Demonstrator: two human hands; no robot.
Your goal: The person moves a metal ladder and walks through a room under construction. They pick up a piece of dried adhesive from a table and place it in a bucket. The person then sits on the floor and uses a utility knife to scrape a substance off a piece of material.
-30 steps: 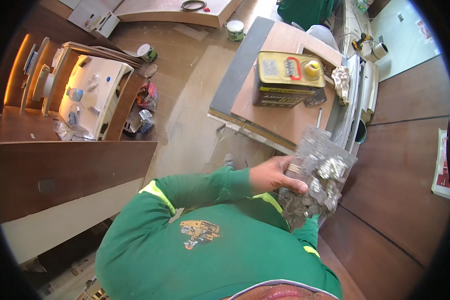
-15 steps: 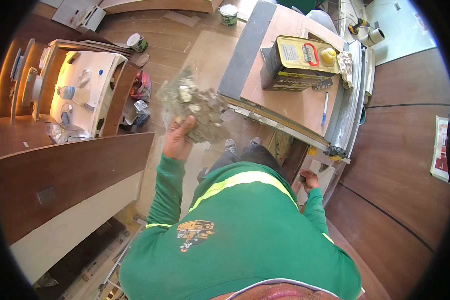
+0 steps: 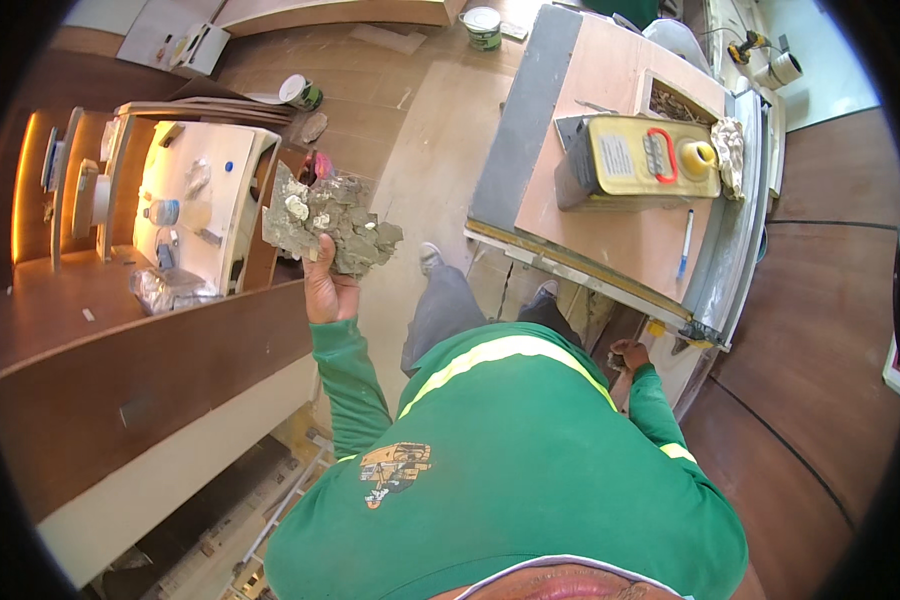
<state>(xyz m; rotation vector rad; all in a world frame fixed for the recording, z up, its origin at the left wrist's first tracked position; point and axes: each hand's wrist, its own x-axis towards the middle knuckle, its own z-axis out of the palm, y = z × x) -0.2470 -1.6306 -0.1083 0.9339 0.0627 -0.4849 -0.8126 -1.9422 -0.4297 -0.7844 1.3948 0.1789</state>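
Observation:
My left hand [image 3: 328,290] grips the near edge of a flat, ragged grey slab [image 3: 345,222], thumb on top. Its flaky face is crusted with layers and a few white lumps, and I cannot tell the material. I hold it up over the floor, left of the work table [image 3: 542,150]. Low on the right, beside the table's near corner, my right hand [image 3: 628,354] has its fingers curled in. A small dark bit shows at them, too little to name.
A yellow-and-black metal can [image 3: 630,165] with a red handle and a blue-and-white pen [image 3: 686,245] are on the table. Two tubs, one of them a white-and-green tub [image 3: 483,28], stand on the floor ahead. To my left runs a brown panel [image 3: 160,385]; brown cabinet doors [image 3: 830,280] are at right.
My left hand has carried the slab to the left, and it shows sharper now. My feet are farther apart. The right hand stays low by the table corner, fingers curled.

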